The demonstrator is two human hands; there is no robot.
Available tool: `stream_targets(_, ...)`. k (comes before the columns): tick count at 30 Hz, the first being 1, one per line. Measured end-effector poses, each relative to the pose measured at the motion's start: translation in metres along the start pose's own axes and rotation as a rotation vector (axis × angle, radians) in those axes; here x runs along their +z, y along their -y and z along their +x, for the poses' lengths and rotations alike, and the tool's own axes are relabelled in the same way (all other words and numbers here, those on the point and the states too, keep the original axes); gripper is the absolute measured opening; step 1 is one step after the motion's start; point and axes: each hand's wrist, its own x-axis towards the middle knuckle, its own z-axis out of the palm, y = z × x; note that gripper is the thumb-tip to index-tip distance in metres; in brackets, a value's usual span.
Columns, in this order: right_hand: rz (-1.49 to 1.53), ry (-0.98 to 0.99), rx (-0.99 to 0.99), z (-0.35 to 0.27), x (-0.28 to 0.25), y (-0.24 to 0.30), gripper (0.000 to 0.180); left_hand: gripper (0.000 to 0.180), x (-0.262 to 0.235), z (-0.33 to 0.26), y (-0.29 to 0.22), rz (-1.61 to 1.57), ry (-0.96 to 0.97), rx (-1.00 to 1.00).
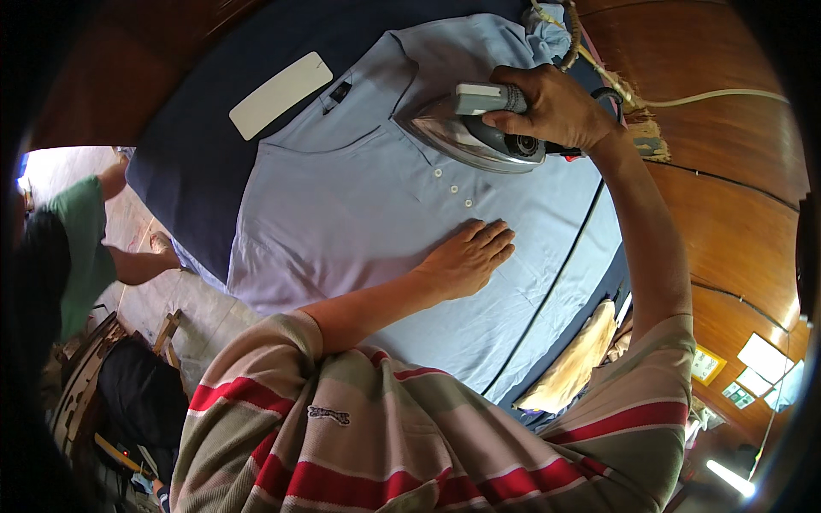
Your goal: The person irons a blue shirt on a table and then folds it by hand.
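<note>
A light blue shirt (325, 205) lies spread over a dark blue cloth (184, 171), its neckline toward the far side. Three white buttons (452, 190) run down its placket. My right hand (556, 107) is wrapped round the handle of a clothes iron (475, 141), whose metal soleplate rests on the shirt just beyond the buttons. On the fabric nearer to me, my left hand (472, 259) lies flat with its fingers stretched out, holding nothing. A white oblong card (281, 95) is beside the collar on the dark cloth.
A black cord (560, 272) crosses the shirt on the right. Beyond it stands a brown wooden panel (727, 222) with a pale cable (718, 94). Folded yellowish cloth (571, 363) lies at the right edge. Another person's leg (137, 263) and a wooden chair (85, 389) are at left.
</note>
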Motion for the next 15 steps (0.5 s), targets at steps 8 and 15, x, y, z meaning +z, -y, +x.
stream_targets(8, -0.190, -0.070, -0.234, 0.027, 0.012, 0.043, 0.046, 0.046, 0.000, 0.000, 0.000, -0.017, -0.005, -0.004)
stream_targets(15, -0.160, -0.050, -0.342, 0.044, 0.018, 0.062, 0.046, 0.046, 0.010, 0.000, -0.020, -0.019, -0.117, -0.078)
